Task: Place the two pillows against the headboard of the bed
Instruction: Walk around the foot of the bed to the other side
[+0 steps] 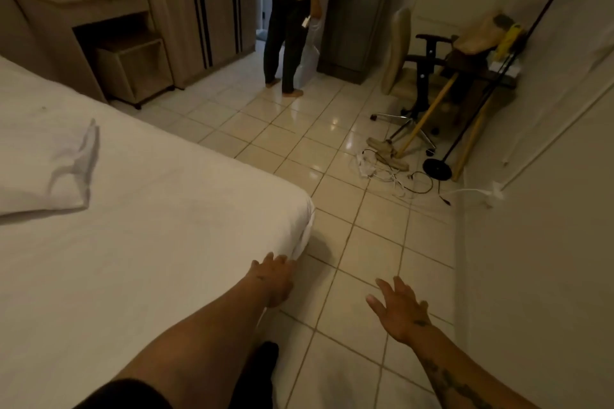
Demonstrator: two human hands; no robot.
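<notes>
Left hand [275, 279] at the corner of the bed [149, 242], fingers loosely open, touching the sheet edge. Right hand [398, 312] over the tiled floor [332, 159], fingers spread, empty. One white pillow [50, 173] lying flat on the bed, far left.

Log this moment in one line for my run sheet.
left hand: open, at mattress corner | right hand: open, empty | pillow: on bed

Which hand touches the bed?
The left hand: its fingers meet the bed at the corner edge. The right hand hangs spread over the floor tiles.
</notes>
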